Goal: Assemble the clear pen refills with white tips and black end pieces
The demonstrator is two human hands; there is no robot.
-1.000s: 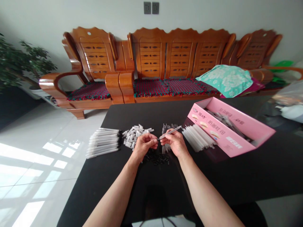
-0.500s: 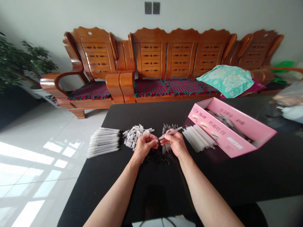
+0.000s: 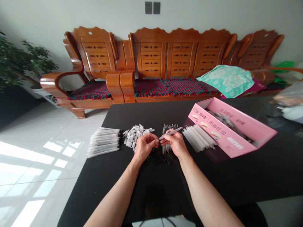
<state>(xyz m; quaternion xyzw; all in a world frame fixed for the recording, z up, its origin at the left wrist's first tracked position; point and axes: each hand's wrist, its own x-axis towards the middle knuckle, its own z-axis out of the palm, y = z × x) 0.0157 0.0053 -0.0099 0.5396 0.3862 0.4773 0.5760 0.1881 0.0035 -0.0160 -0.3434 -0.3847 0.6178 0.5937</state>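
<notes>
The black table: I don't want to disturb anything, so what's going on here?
A person's right hand holds a pale pen tube, and the left hand pinches at its end; anything pinched there is too small to make out. Around them on the table lie white caps, black bits, thin refills and more tubes. Pens with black ends lie at the left; a pink box stands at the right.
</notes>
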